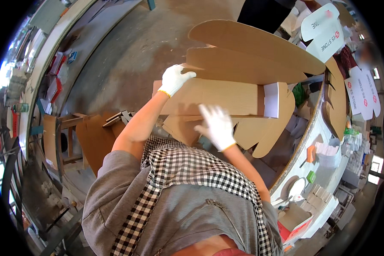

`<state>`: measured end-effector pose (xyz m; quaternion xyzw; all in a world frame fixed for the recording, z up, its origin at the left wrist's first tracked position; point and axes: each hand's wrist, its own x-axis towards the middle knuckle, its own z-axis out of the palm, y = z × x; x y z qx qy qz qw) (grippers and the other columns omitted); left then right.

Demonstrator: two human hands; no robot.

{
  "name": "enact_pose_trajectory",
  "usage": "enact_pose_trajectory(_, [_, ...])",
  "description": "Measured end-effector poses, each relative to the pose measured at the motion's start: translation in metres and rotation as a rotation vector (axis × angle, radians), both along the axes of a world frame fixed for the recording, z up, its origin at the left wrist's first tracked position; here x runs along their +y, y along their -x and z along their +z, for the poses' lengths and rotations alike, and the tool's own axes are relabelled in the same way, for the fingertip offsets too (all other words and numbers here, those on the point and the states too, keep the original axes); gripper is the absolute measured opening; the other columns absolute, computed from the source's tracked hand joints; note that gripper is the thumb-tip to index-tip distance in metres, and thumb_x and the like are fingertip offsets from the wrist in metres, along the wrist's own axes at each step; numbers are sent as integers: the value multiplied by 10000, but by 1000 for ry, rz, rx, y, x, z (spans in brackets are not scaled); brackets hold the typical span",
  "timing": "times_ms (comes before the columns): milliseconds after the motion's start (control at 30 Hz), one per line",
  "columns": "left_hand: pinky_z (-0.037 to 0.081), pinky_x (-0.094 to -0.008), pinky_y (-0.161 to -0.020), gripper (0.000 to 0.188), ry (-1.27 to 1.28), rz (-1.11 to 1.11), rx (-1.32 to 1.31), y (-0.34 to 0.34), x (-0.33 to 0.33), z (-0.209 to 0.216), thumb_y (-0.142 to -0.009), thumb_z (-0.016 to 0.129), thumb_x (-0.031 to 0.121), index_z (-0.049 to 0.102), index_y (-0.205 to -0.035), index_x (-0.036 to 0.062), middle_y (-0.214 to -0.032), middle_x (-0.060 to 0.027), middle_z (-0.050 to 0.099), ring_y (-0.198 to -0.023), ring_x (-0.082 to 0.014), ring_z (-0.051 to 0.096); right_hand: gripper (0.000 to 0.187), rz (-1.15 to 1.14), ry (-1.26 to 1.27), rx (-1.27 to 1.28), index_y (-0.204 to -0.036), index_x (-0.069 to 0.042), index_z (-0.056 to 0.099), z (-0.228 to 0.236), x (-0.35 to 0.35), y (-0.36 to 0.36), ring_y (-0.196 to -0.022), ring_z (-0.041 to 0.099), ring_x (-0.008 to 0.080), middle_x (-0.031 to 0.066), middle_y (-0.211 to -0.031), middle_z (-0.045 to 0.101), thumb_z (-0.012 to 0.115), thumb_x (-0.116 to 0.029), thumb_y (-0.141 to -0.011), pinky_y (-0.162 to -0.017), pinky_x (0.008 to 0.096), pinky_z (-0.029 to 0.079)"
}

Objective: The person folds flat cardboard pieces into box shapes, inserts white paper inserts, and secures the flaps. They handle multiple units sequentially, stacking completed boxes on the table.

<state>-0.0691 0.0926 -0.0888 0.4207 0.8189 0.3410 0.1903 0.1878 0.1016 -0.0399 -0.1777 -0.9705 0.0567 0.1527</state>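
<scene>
A partly folded brown cardboard box [226,96] lies open in front of me. Its tall lid panel [251,64] stands up on the far side, and a rounded flap [266,134] spreads out on the near side. My left hand [175,80], in a white knit glove, is at the box's far left corner, thumb and fingers around a small flap there; its fingertips are partly hidden. My right hand [217,126], gloved alike and smeared by motion, hovers over the near edge of the box. Its fingers are apart with nothing in them. White lining shows on the box's right end wall [272,100].
To the right stands a curved-edged table [305,160] with a green block [311,176], an orange item [310,153] and stacked pieces. White printed cartons [324,36] lie at the far right. A dark-clothed person [264,15] is beyond the box. Cardboard sheets [96,138] lean at left.
</scene>
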Motion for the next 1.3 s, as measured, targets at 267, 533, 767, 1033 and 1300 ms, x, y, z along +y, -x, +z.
enact_pose_trajectory(267, [531,-468,-683,415,58,-207,379,-27,0,2,-862,573,402,711,-717,38,-753,-183,686,-728,-374,671,285,-203,86,-76,-747,-120,623,-39,-17,34,-591,673,279,92,-635,651,674,-372,-872,-542,432,519])
enact_pose_trajectory(533, [540,-442,-788,490,377,-239,-71,-58,-8,18,-914,489,432,726,-797,18,-785,-170,718,-826,-359,699,345,-547,152,-281,-743,-96,633,-52,-18,56,-598,700,309,145,-680,694,588,-381,-931,-545,451,545])
enact_pose_trajectory(767, [508,-452,-855,625,361,-391,-218,-63,-12,28,-950,434,549,725,-943,-4,-935,-230,712,-917,-387,687,307,-507,125,-288,-851,-68,680,-61,10,58,-674,706,365,187,-714,698,523,-318,-935,-614,474,562])
enact_pose_trajectory(1033, [495,-453,-923,572,189,255,142,-5,-76,-12,-879,578,554,664,-1091,30,-989,-236,673,-978,-385,656,385,-551,130,-169,-805,-73,666,-63,6,53,-660,690,352,176,-704,689,498,-371,-980,-617,462,549])
enact_pose_trajectory(1300, [496,-401,-864,430,152,364,-379,13,-146,-35,-945,568,375,659,-1027,-37,-1046,-254,678,-990,-314,664,415,-500,166,-232,-812,-67,674,-59,5,61,-665,686,363,183,-712,689,482,-389,-989,-622,473,546])
